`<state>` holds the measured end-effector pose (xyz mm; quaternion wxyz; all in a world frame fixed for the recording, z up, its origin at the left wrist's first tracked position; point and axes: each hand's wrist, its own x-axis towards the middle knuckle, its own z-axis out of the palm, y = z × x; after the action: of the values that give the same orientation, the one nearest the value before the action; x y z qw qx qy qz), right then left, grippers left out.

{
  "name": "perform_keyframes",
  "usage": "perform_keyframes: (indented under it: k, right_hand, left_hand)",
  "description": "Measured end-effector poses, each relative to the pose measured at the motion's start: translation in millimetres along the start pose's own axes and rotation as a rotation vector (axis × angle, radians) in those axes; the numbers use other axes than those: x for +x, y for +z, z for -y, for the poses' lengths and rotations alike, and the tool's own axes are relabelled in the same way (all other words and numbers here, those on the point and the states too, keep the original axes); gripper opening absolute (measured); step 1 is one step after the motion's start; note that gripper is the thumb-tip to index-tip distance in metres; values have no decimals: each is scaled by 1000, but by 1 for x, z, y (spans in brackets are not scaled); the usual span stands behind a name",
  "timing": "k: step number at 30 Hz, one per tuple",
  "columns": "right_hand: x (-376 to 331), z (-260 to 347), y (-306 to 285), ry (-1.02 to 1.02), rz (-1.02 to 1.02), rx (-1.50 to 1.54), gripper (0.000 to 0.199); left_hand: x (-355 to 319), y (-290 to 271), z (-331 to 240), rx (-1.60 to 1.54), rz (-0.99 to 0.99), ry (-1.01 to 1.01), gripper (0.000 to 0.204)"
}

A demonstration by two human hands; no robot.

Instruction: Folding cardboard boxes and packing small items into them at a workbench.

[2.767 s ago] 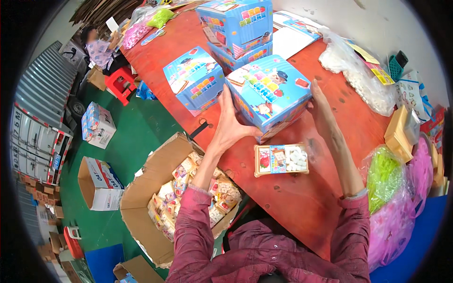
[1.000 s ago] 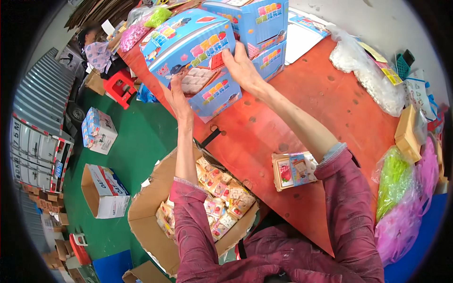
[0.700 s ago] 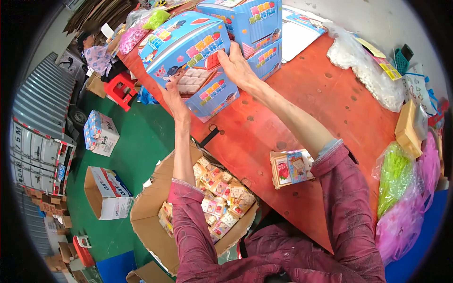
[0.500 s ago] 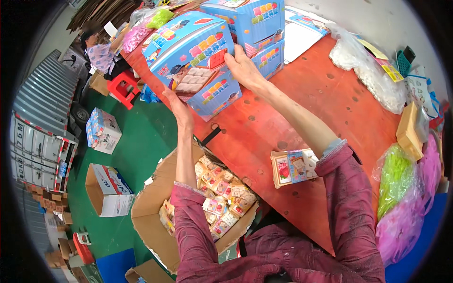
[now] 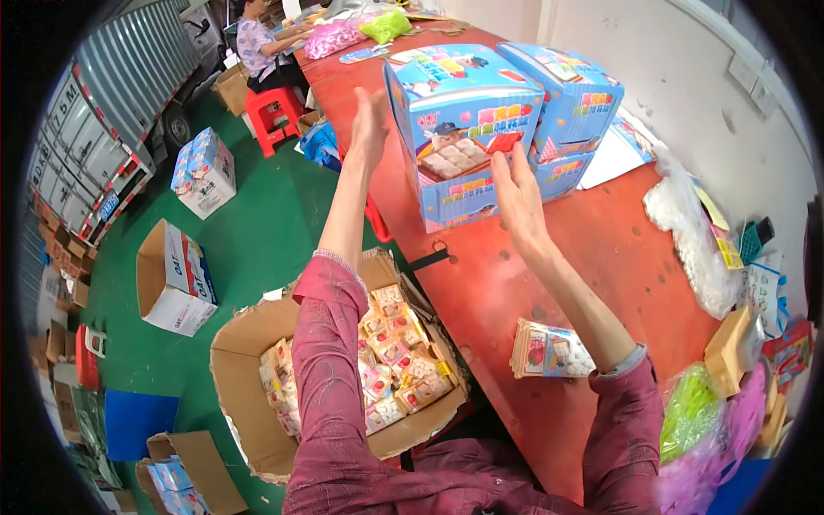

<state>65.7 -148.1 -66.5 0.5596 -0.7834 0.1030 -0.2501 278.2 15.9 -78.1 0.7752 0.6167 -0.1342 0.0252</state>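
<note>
So the worktop [image 5: 592, 236] is a long red slab with dark round spots all over it, running away from the person toward the far end. The top blue box [image 5: 463, 142] sits on another blue box [image 5: 451, 204] near the left edge, right next to a second blue stack [image 5: 571, 103]. Left hand [image 5: 369, 133] is just left of the top box, fingers stretched out and free. Right hand [image 5: 518, 193] is up by its front right corner, fingers straight, not gripping; can't tell if they're touching the cardboard.

Snack packs [image 5: 549, 350] lie on the red surface by the right forearm, and a clear bag of white bits [image 5: 687, 240] is over near the pale wall [image 5: 618, 51]. Beside the left edge there's a big carton [image 5: 236, 356] of wrapped packs. Green floor [image 5: 257, 223], ribbed grey truck [image 5: 137, 60], and a co-worker [image 5: 256, 47] sits on a red stool [image 5: 273, 113].
</note>
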Motion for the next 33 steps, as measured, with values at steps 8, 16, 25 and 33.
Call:
perform_keyframes:
  k: [8, 16, 25, 33]
  right_hand:
    - [10, 9, 6, -48, 1, 100, 62]
    - [67, -10, -20, 75, -54, 206, 62]
    - [2, -17, 16, 28, -153, 172, 61]
    - [43, -25, 3, -16, -171, -16, 52]
  left_hand:
    - [-60, -3, -28, -31, 211, 32, 84]
    - [-131, 11, -31, 150, 312, 285, 68]
    - [-113, 4, 15, 335, 318, 228, 88]
    - [-126, 51, -1, 306, 262, 269, 101]
